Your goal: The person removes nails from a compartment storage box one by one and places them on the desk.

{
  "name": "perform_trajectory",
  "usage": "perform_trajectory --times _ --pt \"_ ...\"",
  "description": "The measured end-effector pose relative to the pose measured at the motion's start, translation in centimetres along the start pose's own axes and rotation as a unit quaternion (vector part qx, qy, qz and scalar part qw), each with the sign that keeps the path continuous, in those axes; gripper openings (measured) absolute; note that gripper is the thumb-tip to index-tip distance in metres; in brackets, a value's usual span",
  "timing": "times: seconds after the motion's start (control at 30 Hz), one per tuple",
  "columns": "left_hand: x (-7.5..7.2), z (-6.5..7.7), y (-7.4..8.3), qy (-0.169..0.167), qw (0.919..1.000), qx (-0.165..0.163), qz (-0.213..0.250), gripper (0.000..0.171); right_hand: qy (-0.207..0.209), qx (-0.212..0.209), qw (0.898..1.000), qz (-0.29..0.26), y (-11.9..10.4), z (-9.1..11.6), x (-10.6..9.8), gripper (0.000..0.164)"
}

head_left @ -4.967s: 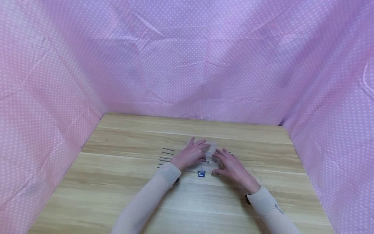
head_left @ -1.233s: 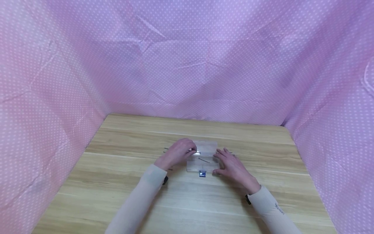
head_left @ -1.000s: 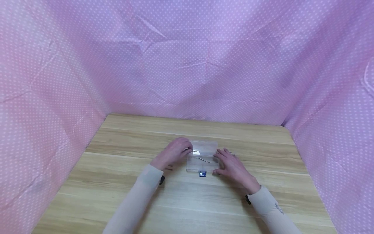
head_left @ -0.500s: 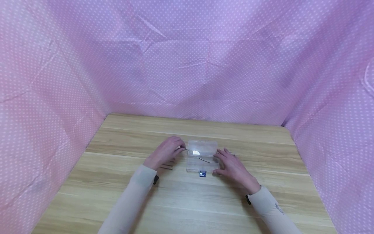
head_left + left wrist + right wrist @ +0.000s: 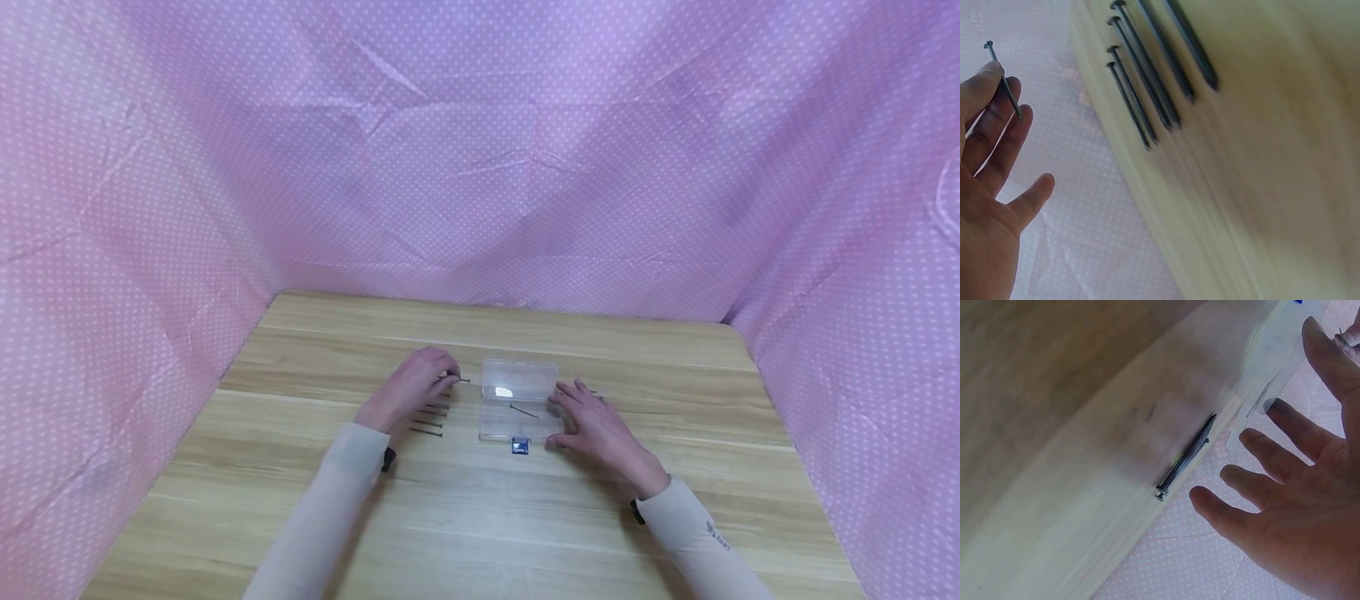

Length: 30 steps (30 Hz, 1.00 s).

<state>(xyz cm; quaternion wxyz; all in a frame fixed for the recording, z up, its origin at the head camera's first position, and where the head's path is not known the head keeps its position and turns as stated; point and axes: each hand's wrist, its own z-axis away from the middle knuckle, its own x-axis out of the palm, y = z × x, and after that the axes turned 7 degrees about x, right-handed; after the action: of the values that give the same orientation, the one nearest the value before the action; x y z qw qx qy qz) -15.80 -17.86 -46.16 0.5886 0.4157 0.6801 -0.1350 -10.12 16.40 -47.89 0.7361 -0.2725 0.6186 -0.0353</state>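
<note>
In the head view my left hand (image 5: 414,387) is just left of the clear plastic box (image 5: 495,432), above a row of nails. It pinches a nail (image 5: 1002,80) between thumb and fingers, head end out past the fingertips. Several nails (image 5: 426,422) of differing thickness lie side by side on the table below that hand. My right hand (image 5: 596,427) has its fingers spread and rests at the box's right edge. The box stands with its lid (image 5: 525,377) folded back, and one nail (image 5: 524,411) lies slanted inside it.
A blue label (image 5: 520,447) sits at the box's front clasp. Beyond my right hand more nails (image 5: 1185,456) lie close together, partly hidden in the head view. The wooden table (image 5: 480,533) is enclosed by pink dotted cloth (image 5: 480,167).
My left hand has gone from over the box to the left, carrying the nail and uncovering the row of nails. The right hand stays at the box's right edge.
</note>
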Motion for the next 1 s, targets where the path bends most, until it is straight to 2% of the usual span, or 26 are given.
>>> perform_trajectory --times 0.53,1.0 --pt "0.7 0.8 -2.6 -0.018 0.9991 -0.037 0.006 0.008 -0.003 0.002 1.000 0.001 0.1 -0.2 0.0 0.075" --pt "1.0 0.5 -4.1 -0.051 0.9979 -0.039 0.003 0.007 -0.011 0.009 1.000 0.003 0.1 -0.1 0.1 0.076"
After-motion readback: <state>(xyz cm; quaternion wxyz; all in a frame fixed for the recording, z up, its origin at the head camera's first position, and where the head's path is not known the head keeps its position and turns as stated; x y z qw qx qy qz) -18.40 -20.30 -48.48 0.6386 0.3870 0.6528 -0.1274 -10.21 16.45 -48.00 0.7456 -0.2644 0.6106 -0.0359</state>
